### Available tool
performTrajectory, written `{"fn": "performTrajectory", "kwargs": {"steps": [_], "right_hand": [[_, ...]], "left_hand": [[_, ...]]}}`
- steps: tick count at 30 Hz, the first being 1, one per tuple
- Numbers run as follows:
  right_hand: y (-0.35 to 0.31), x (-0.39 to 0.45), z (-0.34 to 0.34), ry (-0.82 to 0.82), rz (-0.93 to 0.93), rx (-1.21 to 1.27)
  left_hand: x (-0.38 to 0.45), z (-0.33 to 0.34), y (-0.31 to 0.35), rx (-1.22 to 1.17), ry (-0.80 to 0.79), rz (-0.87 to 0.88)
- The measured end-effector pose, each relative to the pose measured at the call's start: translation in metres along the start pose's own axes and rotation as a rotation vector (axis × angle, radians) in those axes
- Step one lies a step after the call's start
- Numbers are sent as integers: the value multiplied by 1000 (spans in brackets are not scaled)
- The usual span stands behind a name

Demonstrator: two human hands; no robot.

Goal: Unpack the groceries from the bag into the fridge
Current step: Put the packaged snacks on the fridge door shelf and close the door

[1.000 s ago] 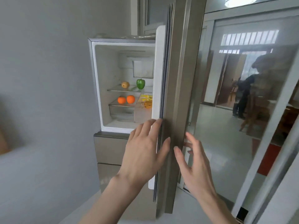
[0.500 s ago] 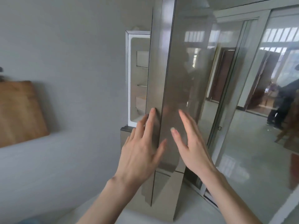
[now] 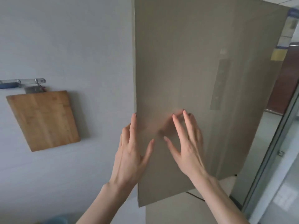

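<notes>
The person is standing at the fridge with both palms toward its upper door (image 3: 202,65), which is filling most of the view and hiding the shelves completely. The left hand (image 3: 131,152) is lying with straight, slightly spread fingers along the door's left edge; the right hand (image 3: 187,143) is resting flat on the panel just beside it, fingers straight and fanned, holding nothing. A faint reflection of the right fingertips is showing on the glossy surface. No groceries and no bag are appearing here, so where they are cannot be told; judging by the covered interior, the unpacking step is probably ending with the door being pressed home. On the wall to the left, a wooden cutting board (image 3: 43,120) is hanging below a metal rail (image 3: 24,81). Risks from here: the left fingertips are sitting right at the door's edge and could get pinched if it is not yet seated; an uneven push could leave the seal open; something inside could be blocking full closure.
</notes>
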State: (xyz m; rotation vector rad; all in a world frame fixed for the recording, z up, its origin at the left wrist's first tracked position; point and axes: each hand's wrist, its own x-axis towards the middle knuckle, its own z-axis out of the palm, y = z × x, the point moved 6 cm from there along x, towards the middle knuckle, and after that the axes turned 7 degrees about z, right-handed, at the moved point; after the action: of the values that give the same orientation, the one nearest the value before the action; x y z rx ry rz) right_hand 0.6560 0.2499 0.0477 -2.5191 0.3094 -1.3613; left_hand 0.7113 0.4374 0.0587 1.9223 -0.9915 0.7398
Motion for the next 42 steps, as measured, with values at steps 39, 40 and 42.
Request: {"fn": "performTrajectory", "kwargs": {"steps": [39,40,42], "right_hand": [[119,123,151,-35,122,-612],[120,125,153,-23,130,-621],[123,129,158,-3,147,-642]], "left_hand": [[174,198,-189,100,-114,37],[177,203,-191,102,-119,53],[183,212,-198,97,-128,72]]}}
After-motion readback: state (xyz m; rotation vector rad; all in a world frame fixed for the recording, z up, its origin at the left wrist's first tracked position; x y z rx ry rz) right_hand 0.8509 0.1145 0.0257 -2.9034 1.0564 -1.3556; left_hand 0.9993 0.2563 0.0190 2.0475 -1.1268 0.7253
